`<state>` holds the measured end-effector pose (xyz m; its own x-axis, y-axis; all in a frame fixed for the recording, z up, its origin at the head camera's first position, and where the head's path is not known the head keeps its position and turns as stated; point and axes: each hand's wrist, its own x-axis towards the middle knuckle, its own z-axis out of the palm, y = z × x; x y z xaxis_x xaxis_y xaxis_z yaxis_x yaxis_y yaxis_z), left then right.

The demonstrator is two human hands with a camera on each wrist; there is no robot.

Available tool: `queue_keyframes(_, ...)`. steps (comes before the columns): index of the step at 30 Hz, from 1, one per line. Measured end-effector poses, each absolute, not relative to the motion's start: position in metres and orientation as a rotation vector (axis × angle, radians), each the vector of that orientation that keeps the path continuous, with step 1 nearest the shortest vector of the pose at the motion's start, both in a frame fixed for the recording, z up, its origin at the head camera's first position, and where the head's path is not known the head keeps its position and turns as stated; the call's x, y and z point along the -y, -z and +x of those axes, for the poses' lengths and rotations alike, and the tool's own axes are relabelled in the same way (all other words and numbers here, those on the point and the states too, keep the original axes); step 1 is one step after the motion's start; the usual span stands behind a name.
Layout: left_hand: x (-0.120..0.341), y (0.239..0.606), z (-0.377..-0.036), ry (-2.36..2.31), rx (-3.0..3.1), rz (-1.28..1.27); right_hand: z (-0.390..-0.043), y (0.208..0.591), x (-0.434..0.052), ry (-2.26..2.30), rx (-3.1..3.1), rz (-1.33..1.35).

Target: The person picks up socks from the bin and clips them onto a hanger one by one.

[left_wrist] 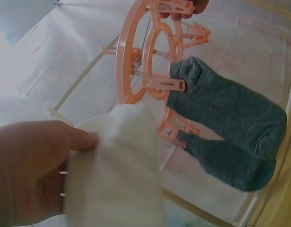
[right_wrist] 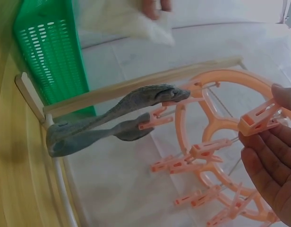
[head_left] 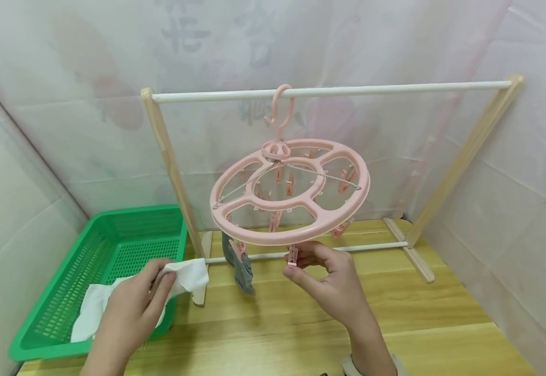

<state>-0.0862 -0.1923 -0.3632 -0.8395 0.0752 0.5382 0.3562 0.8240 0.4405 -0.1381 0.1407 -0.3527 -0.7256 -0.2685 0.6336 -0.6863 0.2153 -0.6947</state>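
My left hand (head_left: 129, 310) grips a white sock (head_left: 191, 274) between thumb and fingers, near the basket's right side. In the left wrist view the white sock (left_wrist: 119, 165) hangs down in front of the hanger. Thumb and fingers of my right hand (head_left: 340, 284) pinch a pink clothespin (head_left: 293, 256) below the front rim of the round pink hanger (head_left: 273, 236). The right wrist view shows this clothespin (right_wrist: 260, 118) from the side, with no cloth in its jaws. Clothespins at the hanger's left hold two grey socks, one upper (left_wrist: 230, 109) and one lower (left_wrist: 233, 163).
The hanger hooks over the white top bar (head_left: 395, 90) of a wooden-legged rack. A green basket (head_left: 33, 334) stands at the left with more white cloth (head_left: 91, 308) in it. Several other clothespins dangle from the hanger. Beneath lies a wood-grain table (head_left: 301, 339), with pale curtains around.
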Motion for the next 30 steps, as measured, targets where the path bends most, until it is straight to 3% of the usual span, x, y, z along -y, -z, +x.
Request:
queue_keyframes(6,0.173,0.364,-0.091,1.050,2.140,-0.485,-0.137,0.352,-0.142,-1.509,2.126,0.856)
queue_keyframes(18,0.120,0.346,-0.106,1.426,2.093,-0.619,-0.138,0.353,-0.142,-1.493,2.035,0.869)
queue_keyframes(30,0.092,0.354,-0.115,1.403,2.104,-0.722,-0.142,0.354,-0.139,-1.514,1.882,0.951)
